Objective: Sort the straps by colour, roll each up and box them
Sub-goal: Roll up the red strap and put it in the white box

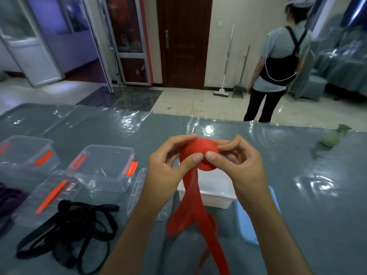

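While winding, gripped flat red fabric strap (199, 155) as a half-made roll between left hand (168, 171) and right hand (240, 165), thumbs pinching, above white plastic box (214, 195). Trailed loose tail down to grey covered table (297, 195). Mid-roll, judged; needed more turns next, then boxing. Left black straps (75, 229) tangled near clear lidded tubs (103, 169).
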`<state>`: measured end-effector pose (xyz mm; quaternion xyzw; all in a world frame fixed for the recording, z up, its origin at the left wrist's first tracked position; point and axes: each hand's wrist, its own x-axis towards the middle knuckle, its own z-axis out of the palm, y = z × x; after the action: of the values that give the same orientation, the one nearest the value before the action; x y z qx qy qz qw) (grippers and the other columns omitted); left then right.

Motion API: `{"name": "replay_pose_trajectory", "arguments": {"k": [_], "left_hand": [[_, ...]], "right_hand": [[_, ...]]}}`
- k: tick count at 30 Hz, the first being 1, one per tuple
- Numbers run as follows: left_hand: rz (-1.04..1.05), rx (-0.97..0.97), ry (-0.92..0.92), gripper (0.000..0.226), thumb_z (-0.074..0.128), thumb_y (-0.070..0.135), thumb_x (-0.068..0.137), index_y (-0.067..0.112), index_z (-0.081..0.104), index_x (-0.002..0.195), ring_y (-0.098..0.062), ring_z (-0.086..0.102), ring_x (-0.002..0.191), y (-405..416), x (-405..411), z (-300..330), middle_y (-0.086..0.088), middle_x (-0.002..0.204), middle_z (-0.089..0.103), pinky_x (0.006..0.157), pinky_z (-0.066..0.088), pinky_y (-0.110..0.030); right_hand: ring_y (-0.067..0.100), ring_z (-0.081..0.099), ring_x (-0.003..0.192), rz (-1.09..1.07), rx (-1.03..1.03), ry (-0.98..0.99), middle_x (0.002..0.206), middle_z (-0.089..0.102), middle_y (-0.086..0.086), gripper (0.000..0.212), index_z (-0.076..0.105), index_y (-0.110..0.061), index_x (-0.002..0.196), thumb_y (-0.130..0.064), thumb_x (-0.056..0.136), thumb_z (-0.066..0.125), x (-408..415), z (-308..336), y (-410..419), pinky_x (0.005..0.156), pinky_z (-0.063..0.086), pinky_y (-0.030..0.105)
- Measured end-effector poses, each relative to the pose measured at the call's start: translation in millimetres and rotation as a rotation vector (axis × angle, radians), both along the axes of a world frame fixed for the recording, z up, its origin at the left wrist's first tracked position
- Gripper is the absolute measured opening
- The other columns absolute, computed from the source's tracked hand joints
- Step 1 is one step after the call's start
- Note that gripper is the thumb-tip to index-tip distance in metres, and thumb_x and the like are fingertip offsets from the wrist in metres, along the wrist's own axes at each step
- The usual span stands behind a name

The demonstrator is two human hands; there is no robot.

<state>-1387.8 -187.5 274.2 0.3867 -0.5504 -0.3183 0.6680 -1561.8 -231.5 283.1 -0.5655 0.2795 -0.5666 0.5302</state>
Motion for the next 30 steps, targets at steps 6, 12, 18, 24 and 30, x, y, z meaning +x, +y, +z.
{"name": "replay_pose_trajectory", "arguments": {"k": [6,12,18,24,30], "left_hand": [[-0.052,0.19,-0.285,0.046,0.084,0.04,0.083,0.039,0.071,0.127,-0.013,0.069,0.12,3,-5,-28,0.011,0.122,0.075,0.097,0.052,-0.023],[-0.081,0.222,-0.273,0.048,0.08,0.035,0.09,0.029,0.069,0.136,-0.009,0.069,0.12,1,-13,-31,0.01,0.126,0.074,0.102,0.052,-0.022],[-0.094,0.158,0.045,0.055,0.088,0.018,0.079,0.025,0.07,0.131,-0.016,0.074,0.11,3,-27,-40,0.0,0.115,0.077,0.096,0.056,-0.023],[-0.029,0.143,0.074,0.036,0.089,0.022,0.074,0.017,0.076,0.107,-0.016,0.076,0.105,-4,-32,-42,-0.002,0.108,0.079,0.091,0.057,-0.022],[-0.1,0.144,0.027,0.044,0.088,0.011,0.08,0.02,0.077,0.121,-0.025,0.073,0.115,-9,-20,-45,-0.008,0.12,0.075,0.097,0.057,-0.031]], "right_hand": [[0.024,0.077,0.102,-0.043,0.03,0.026,0.109,0.078,0.006,0.043,0.078,-0.026,0.11,-0.014,0.072,0.094,-18,-29,12,0.085,0.06,0.028],[0.033,0.074,0.111,-0.131,0.051,-0.077,0.117,0.076,0.013,0.034,0.078,-0.021,0.116,-0.023,0.083,0.085,-15,-49,24,0.092,0.062,0.04],[0.037,0.074,0.11,-0.058,0.244,-0.244,0.116,0.075,0.018,0.041,0.072,-0.008,0.102,-0.032,0.075,0.093,-16,-63,28,0.09,0.062,0.041],[0.028,0.078,0.102,-0.08,0.133,-0.085,0.11,0.079,0.01,0.037,0.076,-0.022,0.113,-0.04,0.083,0.087,-27,-55,21,0.08,0.063,0.031],[0.03,0.076,0.108,-0.014,0.141,-0.065,0.115,0.076,0.013,0.034,0.071,-0.018,0.094,-0.038,0.076,0.092,-25,-56,8,0.087,0.062,0.038]]}}
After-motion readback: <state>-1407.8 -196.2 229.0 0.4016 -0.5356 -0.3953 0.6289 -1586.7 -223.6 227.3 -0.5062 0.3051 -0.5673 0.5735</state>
